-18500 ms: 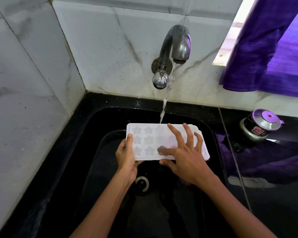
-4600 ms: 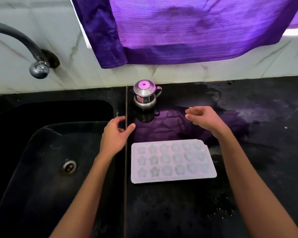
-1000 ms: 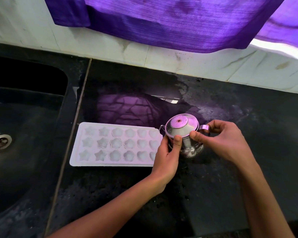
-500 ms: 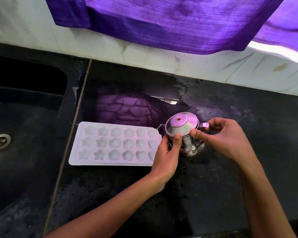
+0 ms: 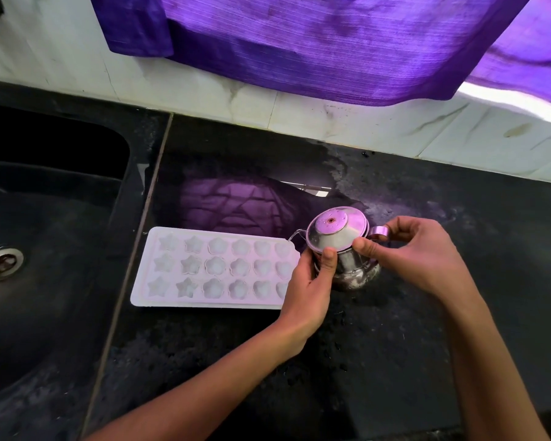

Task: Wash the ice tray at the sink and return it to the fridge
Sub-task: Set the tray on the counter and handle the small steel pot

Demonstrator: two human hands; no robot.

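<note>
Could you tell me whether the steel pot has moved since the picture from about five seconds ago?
Yes. The pot left the seam beside the sink and now sits at the tray's right end.

Your left hand (image 5: 309,286) covers the right end of the white plastic ice tray with star and flower moulds (image 5: 217,268), and the small lidded steel pot (image 5: 342,249) stands just beside that end, so reaching the tray from the right is blocked. The tray's left end near the black sink (image 5: 45,249) and its near long edge lie open. Bare black stone table (image 5: 395,361) spreads in front and to the right.
</note>
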